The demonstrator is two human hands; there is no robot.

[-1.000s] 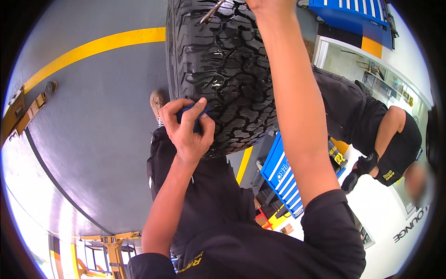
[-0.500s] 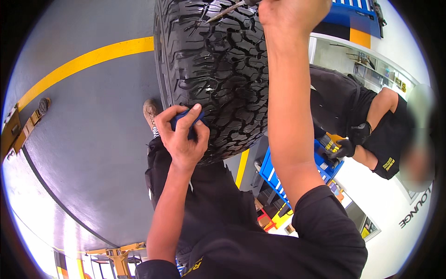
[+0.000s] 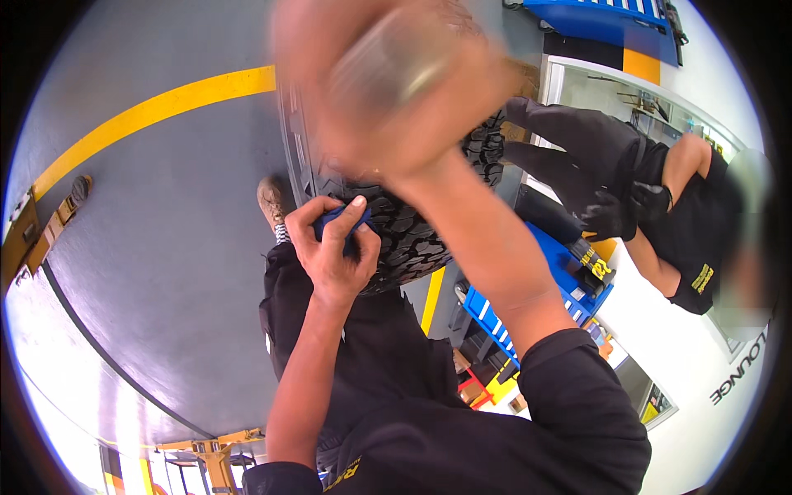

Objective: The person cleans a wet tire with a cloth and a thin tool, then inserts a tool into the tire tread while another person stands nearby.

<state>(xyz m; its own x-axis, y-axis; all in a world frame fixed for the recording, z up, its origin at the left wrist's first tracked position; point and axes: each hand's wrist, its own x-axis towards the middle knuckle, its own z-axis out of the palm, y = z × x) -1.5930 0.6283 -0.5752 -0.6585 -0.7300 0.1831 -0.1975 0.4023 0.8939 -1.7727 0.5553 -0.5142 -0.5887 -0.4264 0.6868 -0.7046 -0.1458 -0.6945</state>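
Note:
A large black off-road tyre (image 3: 404,239) with a deep blocky tread stands upright before me, its upper part hidden behind my right hand. My left hand (image 3: 337,252) is closed on a small dark blue object (image 3: 332,219) at the tyre's near left tread edge. The fingers cover most of that object, so its kind is unclear. My right hand (image 3: 445,124) is raised close to the camera above the tyre and smeared by motion. It looks wrapped round a blurred greyish-brown thing (image 3: 392,66) that I cannot make out.
At the right a person (image 3: 660,198) in black clothes and dark gloves stands beside a blue tool cart (image 3: 561,264). Another blue cart (image 3: 610,21) stands at the far right. A yellow line (image 3: 157,107) crosses the grey floor. Cardboard boxes (image 3: 33,235) are at the left.
My right hand has swung up and left towards the camera; the pointed metal tool seen in it before no longer shows clearly. The left hand shifts slightly. The other person's hands have moved.

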